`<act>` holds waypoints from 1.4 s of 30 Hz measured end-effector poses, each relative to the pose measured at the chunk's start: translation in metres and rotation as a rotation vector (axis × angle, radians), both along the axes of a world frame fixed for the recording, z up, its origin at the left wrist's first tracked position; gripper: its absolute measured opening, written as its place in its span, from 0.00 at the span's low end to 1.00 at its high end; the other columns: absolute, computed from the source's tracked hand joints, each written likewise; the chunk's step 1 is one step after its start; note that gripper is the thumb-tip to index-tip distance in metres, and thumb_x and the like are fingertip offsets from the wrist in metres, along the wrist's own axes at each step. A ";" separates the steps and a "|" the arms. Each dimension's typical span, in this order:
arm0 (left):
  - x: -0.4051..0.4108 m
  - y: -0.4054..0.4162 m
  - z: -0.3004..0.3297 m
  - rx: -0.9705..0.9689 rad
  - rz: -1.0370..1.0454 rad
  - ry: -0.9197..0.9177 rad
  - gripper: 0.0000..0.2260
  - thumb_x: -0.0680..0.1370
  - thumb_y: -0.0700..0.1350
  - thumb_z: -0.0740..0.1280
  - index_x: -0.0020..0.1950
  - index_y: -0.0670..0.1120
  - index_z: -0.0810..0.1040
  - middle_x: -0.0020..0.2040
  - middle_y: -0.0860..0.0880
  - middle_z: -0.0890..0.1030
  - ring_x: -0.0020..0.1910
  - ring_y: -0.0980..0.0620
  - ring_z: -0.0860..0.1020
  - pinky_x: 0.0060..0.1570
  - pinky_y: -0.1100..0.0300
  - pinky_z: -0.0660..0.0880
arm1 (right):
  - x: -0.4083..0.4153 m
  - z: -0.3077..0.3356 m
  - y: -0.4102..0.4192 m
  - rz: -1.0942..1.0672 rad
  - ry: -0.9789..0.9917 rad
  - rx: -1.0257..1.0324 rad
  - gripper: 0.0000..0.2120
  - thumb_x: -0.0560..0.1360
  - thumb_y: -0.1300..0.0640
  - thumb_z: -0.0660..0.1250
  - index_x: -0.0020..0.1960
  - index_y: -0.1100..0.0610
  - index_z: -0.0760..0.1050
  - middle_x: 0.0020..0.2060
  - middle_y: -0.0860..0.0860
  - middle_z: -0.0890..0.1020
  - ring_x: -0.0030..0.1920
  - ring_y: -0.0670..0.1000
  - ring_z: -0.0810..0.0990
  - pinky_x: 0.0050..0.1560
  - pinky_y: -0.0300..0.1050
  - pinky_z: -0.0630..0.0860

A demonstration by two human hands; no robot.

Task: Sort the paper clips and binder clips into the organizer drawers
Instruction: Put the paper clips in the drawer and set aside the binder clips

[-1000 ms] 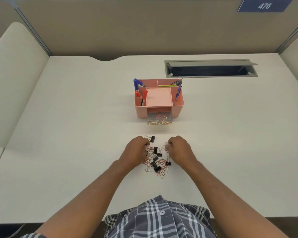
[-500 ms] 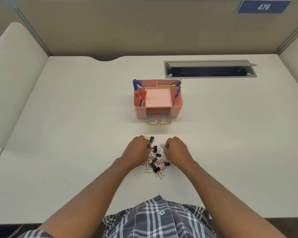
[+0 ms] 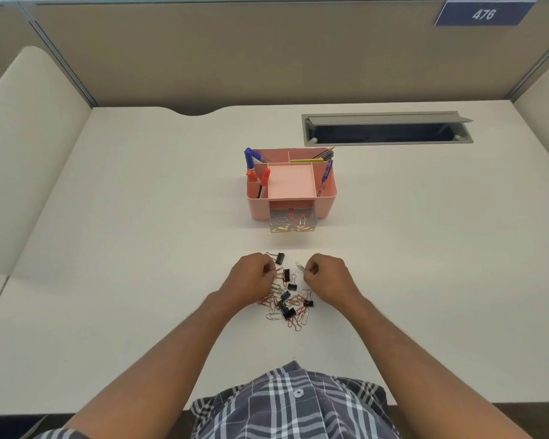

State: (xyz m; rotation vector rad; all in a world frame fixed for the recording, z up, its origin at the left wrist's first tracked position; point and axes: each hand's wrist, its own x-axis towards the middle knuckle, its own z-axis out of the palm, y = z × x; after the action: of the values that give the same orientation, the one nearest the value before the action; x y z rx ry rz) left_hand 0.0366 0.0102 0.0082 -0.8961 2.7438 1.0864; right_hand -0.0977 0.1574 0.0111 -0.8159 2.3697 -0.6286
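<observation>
Single head-worn wide-angle view, looking forward and down, desk [image 3: 140, 280] fairly near, edges seemingly distorted

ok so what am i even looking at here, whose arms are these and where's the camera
There is no machine here: a person works with two bare hands, and the one camera sits on their head, looking forward and down, so the arms reach in from the bottom edge. On the pale desk stands a pink plastic organizer holding pens, its small clear drawer pulled open with a few clips inside. Nearer lies a loose pile of wire paper clips and black binder clips. The left hand is closed at the pile's edge; what it grips is hidden. The right hand pinches a silver paper clip.
</observation>
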 end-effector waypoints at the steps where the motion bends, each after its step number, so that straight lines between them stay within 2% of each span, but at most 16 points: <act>1: 0.000 -0.001 0.001 0.030 0.030 0.022 0.05 0.76 0.42 0.67 0.41 0.50 0.77 0.38 0.55 0.79 0.39 0.53 0.77 0.40 0.58 0.75 | -0.002 0.002 0.001 -0.032 -0.046 -0.031 0.06 0.72 0.59 0.65 0.38 0.50 0.76 0.36 0.45 0.81 0.39 0.48 0.79 0.38 0.40 0.76; 5: -0.004 -0.005 0.015 0.054 0.097 0.157 0.05 0.77 0.43 0.67 0.41 0.51 0.79 0.37 0.54 0.80 0.38 0.55 0.78 0.39 0.60 0.76 | -0.009 0.019 -0.001 -0.096 -0.120 -0.180 0.05 0.71 0.58 0.68 0.38 0.50 0.78 0.36 0.45 0.82 0.39 0.46 0.81 0.38 0.37 0.77; 7: -0.012 -0.008 0.026 0.015 0.117 0.251 0.04 0.77 0.43 0.68 0.43 0.50 0.80 0.38 0.55 0.81 0.39 0.57 0.78 0.40 0.62 0.76 | -0.014 0.033 -0.008 -0.113 -0.087 -0.267 0.04 0.71 0.58 0.69 0.38 0.51 0.78 0.35 0.45 0.82 0.37 0.44 0.79 0.39 0.35 0.75; 10: -0.028 -0.015 0.043 -0.064 0.140 0.382 0.02 0.77 0.42 0.68 0.46 0.46 0.81 0.40 0.52 0.81 0.40 0.54 0.78 0.43 0.60 0.76 | -0.024 0.054 -0.023 -0.104 0.008 -0.379 0.05 0.73 0.59 0.69 0.40 0.51 0.78 0.36 0.46 0.82 0.37 0.44 0.78 0.41 0.35 0.74; 12: -0.039 -0.020 0.052 -0.102 0.139 0.423 0.03 0.77 0.40 0.68 0.47 0.45 0.81 0.41 0.51 0.81 0.40 0.52 0.78 0.43 0.57 0.77 | -0.032 0.065 -0.035 -0.066 0.103 -0.409 0.05 0.74 0.61 0.68 0.42 0.52 0.78 0.37 0.47 0.81 0.39 0.47 0.79 0.42 0.39 0.76; 15: -0.055 -0.026 0.060 -0.148 0.124 0.421 0.04 0.77 0.38 0.66 0.45 0.44 0.81 0.41 0.50 0.81 0.40 0.51 0.77 0.43 0.52 0.77 | -0.042 0.071 -0.052 -0.001 0.221 -0.344 0.04 0.74 0.62 0.66 0.43 0.57 0.79 0.38 0.50 0.82 0.40 0.52 0.79 0.43 0.50 0.78; 19: -0.063 -0.028 0.062 -0.170 0.117 0.389 0.07 0.78 0.37 0.65 0.49 0.43 0.83 0.44 0.47 0.83 0.44 0.49 0.78 0.47 0.50 0.78 | -0.048 0.071 -0.064 0.054 0.282 -0.263 0.06 0.75 0.63 0.64 0.46 0.60 0.80 0.42 0.54 0.83 0.43 0.56 0.79 0.46 0.54 0.78; 22: -0.056 -0.027 0.059 -0.167 0.110 0.453 0.06 0.77 0.36 0.65 0.50 0.42 0.82 0.44 0.47 0.83 0.43 0.49 0.78 0.45 0.51 0.78 | -0.046 0.070 -0.061 0.066 0.348 -0.331 0.07 0.76 0.63 0.64 0.47 0.60 0.81 0.42 0.54 0.83 0.42 0.54 0.79 0.44 0.52 0.78; 25: -0.039 -0.022 0.049 -0.163 0.107 0.515 0.04 0.77 0.36 0.66 0.47 0.44 0.79 0.41 0.50 0.80 0.39 0.51 0.76 0.41 0.52 0.77 | -0.036 0.066 -0.047 0.107 0.364 -0.459 0.06 0.75 0.62 0.65 0.46 0.57 0.80 0.39 0.50 0.82 0.39 0.49 0.77 0.41 0.45 0.76; 27: -0.025 -0.014 0.035 -0.155 0.095 0.484 0.04 0.76 0.37 0.67 0.48 0.44 0.80 0.41 0.51 0.80 0.39 0.52 0.76 0.42 0.52 0.77 | -0.026 0.055 -0.036 0.150 0.292 -0.417 0.05 0.76 0.60 0.66 0.47 0.55 0.81 0.39 0.48 0.81 0.40 0.48 0.77 0.42 0.42 0.74; 29: -0.012 -0.005 0.019 -0.136 0.029 0.370 0.05 0.76 0.38 0.68 0.50 0.46 0.80 0.44 0.51 0.80 0.42 0.52 0.76 0.45 0.52 0.77 | -0.016 0.039 -0.027 0.196 0.195 -0.224 0.06 0.77 0.58 0.65 0.49 0.54 0.82 0.42 0.48 0.82 0.44 0.50 0.79 0.46 0.43 0.74; 32: 0.002 0.006 -0.002 -0.130 -0.110 0.187 0.11 0.78 0.44 0.67 0.59 0.50 0.79 0.50 0.51 0.78 0.51 0.51 0.74 0.50 0.59 0.71 | 0.003 0.014 -0.017 0.218 0.135 0.007 0.10 0.77 0.57 0.64 0.56 0.55 0.81 0.50 0.52 0.83 0.51 0.54 0.80 0.52 0.45 0.75; 35: 0.002 0.014 -0.007 -0.142 -0.173 0.141 0.16 0.77 0.48 0.68 0.65 0.50 0.77 0.50 0.49 0.75 0.53 0.50 0.72 0.49 0.61 0.67 | 0.019 0.003 -0.014 0.174 0.147 0.071 0.10 0.77 0.57 0.63 0.54 0.56 0.81 0.48 0.54 0.83 0.49 0.56 0.80 0.47 0.46 0.75; 39: -0.007 0.016 -0.004 -0.216 -0.248 0.130 0.16 0.75 0.43 0.69 0.63 0.50 0.79 0.47 0.47 0.73 0.48 0.47 0.71 0.44 0.57 0.67 | 0.027 -0.001 -0.014 0.132 0.165 0.078 0.08 0.76 0.59 0.62 0.50 0.58 0.78 0.46 0.55 0.82 0.44 0.56 0.80 0.40 0.46 0.74; 42: -0.010 0.014 -0.003 -0.248 -0.271 0.114 0.13 0.75 0.40 0.68 0.58 0.48 0.82 0.47 0.46 0.74 0.48 0.45 0.72 0.46 0.54 0.70 | 0.030 -0.002 -0.012 0.123 0.150 0.077 0.07 0.75 0.57 0.64 0.51 0.57 0.78 0.46 0.53 0.80 0.43 0.55 0.79 0.39 0.44 0.71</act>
State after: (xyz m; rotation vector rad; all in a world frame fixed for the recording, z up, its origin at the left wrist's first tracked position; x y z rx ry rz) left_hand 0.0268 0.0238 0.0054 -0.4702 3.0274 0.7860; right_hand -0.0674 0.1458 0.0088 -0.9969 2.4382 -0.4372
